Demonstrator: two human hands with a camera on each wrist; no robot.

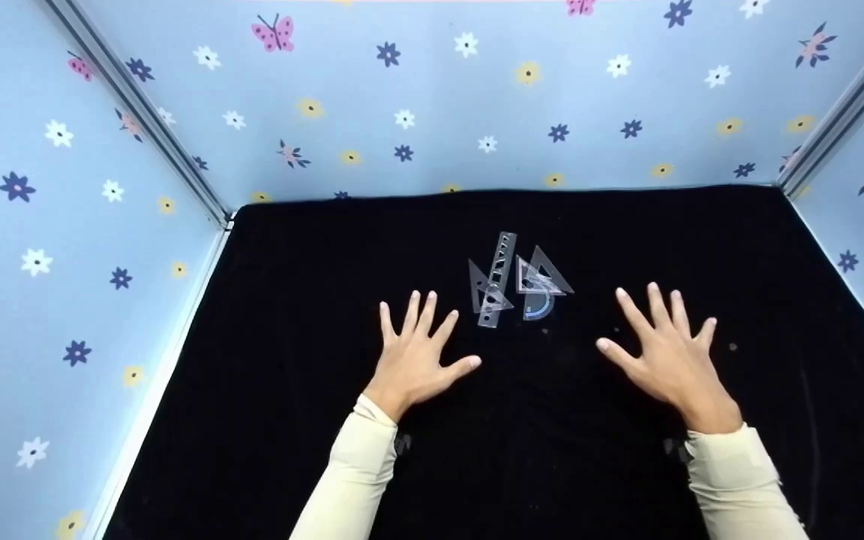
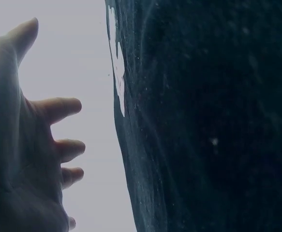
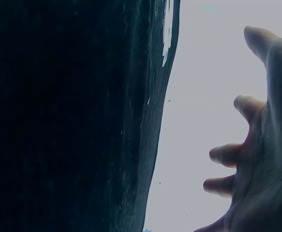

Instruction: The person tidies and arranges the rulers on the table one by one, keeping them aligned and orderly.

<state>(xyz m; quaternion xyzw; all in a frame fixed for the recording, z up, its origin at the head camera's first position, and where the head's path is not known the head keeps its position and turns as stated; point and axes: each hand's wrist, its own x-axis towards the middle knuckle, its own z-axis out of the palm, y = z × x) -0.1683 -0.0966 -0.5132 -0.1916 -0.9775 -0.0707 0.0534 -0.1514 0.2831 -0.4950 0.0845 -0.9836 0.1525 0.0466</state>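
Nearest, hovering palm-down over the black cloth: left hand and right hand, both with fingers spreading wide and straight, gripping nothing, pale sleeves trailing back toward the body. Seen from the wrist views, holding slightly off the cloth, the left hand's fingers and the right hand's fingers bending only loosely, with a gap showing between palm and dark fabric.

Just beyond the left hand's fingertips and to its thumb side, lying flat on the cloth: a clear plastic ruler, running away from the hand, crossing a small clear set square. Further toward the right hand, still ahead of its thumb: a second clear set square overlapping a bluish protractor. All four pieces clustering between the two hands, touching neither.

Farthest off, rising behind the cloth: light blue walls printed with flowers and butterflies.
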